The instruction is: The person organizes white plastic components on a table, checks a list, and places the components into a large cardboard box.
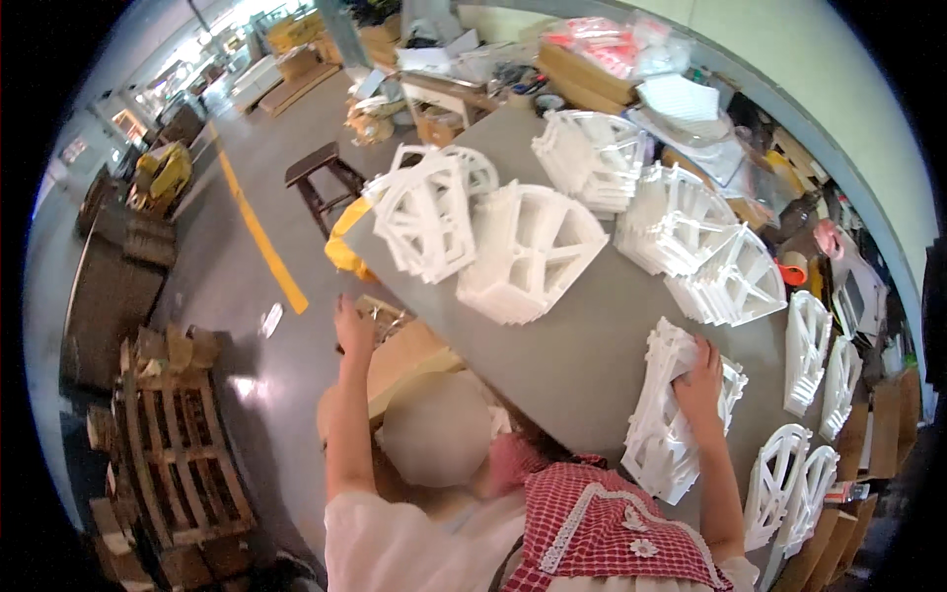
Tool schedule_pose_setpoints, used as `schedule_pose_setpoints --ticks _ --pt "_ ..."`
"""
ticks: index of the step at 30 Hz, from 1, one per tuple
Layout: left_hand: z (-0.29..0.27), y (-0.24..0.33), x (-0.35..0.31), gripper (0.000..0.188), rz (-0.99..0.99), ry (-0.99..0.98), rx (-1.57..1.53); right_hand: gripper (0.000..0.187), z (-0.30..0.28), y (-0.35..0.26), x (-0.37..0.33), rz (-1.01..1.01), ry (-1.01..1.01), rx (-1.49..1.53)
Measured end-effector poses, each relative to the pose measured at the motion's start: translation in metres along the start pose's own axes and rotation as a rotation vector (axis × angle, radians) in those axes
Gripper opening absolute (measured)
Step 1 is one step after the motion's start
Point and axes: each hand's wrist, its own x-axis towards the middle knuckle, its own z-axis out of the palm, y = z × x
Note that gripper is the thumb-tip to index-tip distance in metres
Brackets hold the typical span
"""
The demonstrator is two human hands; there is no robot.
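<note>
On the table's (577, 365) near right part: stack of white frames (656, 434), right hand (698, 383) lying on it, fingers half bent; whether gripping or only resting, cannot tell. Layers look uneven; a sideways push could splay them. Left hand (353, 328) just beside the cardboard box (409, 360), beyond the table edge; fingers partly curled, any hold unclear. Leftmost bundle (426, 212) sits near the edge; a knock could drop it. Right fingertips hard to make out against white; box contents too small to read; round blur (437, 429) masks the lap area.
</note>
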Motion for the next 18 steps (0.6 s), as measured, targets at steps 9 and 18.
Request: schedule_pose_setpoints --ticks 9,18 --pt "0.066 0.240 0.015 0.043 0.357 -0.207 -0.152 0.077 -0.004 0.006 0.021 0.016 -0.030 -0.010" --pt "0.092 0.259 0.066 0.042 0.321 -0.144 0.040 0.079 -0.001 0.019 0.019 0.017 -0.023 0.017"
